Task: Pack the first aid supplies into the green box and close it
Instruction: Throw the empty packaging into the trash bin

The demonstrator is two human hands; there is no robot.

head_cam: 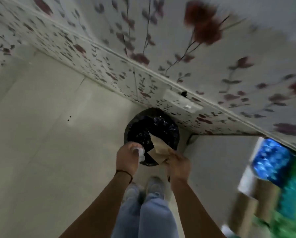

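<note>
One black bin [152, 112], left fingers [126, 147] pinching white scrap [141, 154], right fingers [176, 156] gripping brown paper [161, 147]

left hand [128, 157]: extended, pinching white wad [141, 154] | right hand [178, 164]: extended, gripping brown paper [161, 146]

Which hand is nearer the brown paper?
Right. The right hand grips the brown paper at its lower edge; the left hand, holding a white scrap, is just left of it.

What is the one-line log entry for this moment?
left hand: holds white scrap | right hand: holds brown paper | both over black-lined bin
</note>
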